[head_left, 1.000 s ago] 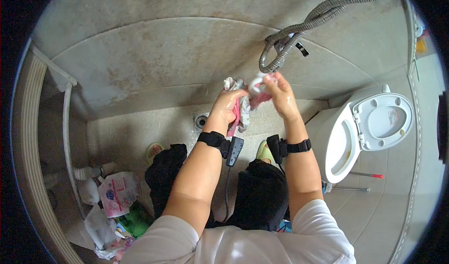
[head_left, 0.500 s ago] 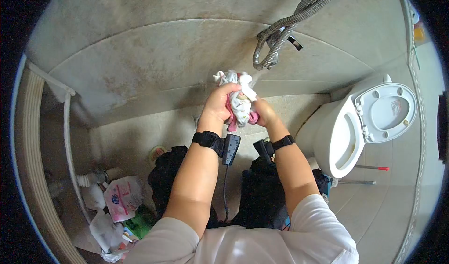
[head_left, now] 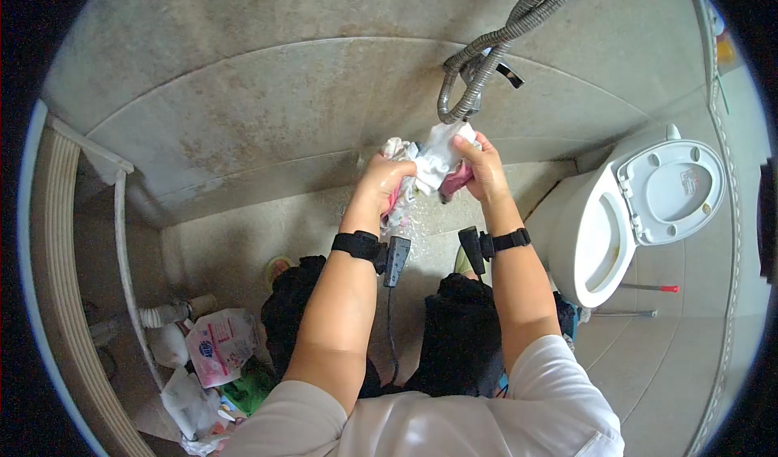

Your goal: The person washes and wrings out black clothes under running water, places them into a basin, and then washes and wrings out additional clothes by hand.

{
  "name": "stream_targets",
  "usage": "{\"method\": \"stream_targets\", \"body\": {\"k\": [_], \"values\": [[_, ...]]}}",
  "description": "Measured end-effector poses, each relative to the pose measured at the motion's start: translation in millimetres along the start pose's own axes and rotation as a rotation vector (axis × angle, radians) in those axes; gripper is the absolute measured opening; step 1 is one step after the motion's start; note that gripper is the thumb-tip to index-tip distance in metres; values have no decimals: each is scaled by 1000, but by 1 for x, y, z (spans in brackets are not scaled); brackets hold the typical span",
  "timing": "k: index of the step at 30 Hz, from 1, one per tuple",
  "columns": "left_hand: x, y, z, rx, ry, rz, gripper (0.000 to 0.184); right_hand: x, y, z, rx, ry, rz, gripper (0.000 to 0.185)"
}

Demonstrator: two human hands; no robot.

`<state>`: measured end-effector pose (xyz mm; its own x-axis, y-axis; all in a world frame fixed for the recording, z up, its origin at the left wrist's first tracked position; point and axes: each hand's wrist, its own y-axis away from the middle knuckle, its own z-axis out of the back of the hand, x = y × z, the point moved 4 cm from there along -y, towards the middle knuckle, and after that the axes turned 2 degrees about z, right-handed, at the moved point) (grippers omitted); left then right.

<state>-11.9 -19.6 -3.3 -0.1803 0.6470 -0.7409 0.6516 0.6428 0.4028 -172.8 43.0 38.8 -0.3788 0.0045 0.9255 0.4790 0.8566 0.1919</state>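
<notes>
Under the tap [head_left: 473,94] on the tiled wall, I hold a bunch of wet cloths [head_left: 438,155], white with some pink and patterned parts. My left hand [head_left: 379,181] is closed around the left part of the bunch. My right hand [head_left: 485,168] grips the right part, thumb on top of the white fabric, with a darker pink cloth [head_left: 456,179] hanging below. The white fabric is stretched between both hands, close beneath the spout. Drops of water fall to the floor under it. Whether these are garments or towels I cannot make out.
A toilet [head_left: 604,238] with its lid raised stands on the right. A flexible metal hose [head_left: 535,19] hangs above the tap. At lower left, plastic packages [head_left: 220,348] lie near a white pipe [head_left: 126,254]. A slippered foot [head_left: 279,269] shows on the floor.
My right hand has moved up and right, toward the spout, with the white fabric. The bunch, gathered compactly before, is now spread wider between my hands. Splashing water shows below.
</notes>
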Motion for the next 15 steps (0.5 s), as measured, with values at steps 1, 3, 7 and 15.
{"method": "stream_targets", "body": {"k": [1, 3, 7, 15], "values": [[2, -2, 0, -1, 2, -1, 31, 7, 3, -4, 2, 26, 41, 25], [9, -6, 5, -75, -50, 1, 32, 17, 7, -11, 24, 24, 59, 24], [15, -17, 16, -223, 21, 46, 32, 33, 10, -23, 62, 352, 18, 20], [-7, -5, 0, -18, 535, -94, 28, 7, 11, -31, 209, 535, -4, 26]]}}
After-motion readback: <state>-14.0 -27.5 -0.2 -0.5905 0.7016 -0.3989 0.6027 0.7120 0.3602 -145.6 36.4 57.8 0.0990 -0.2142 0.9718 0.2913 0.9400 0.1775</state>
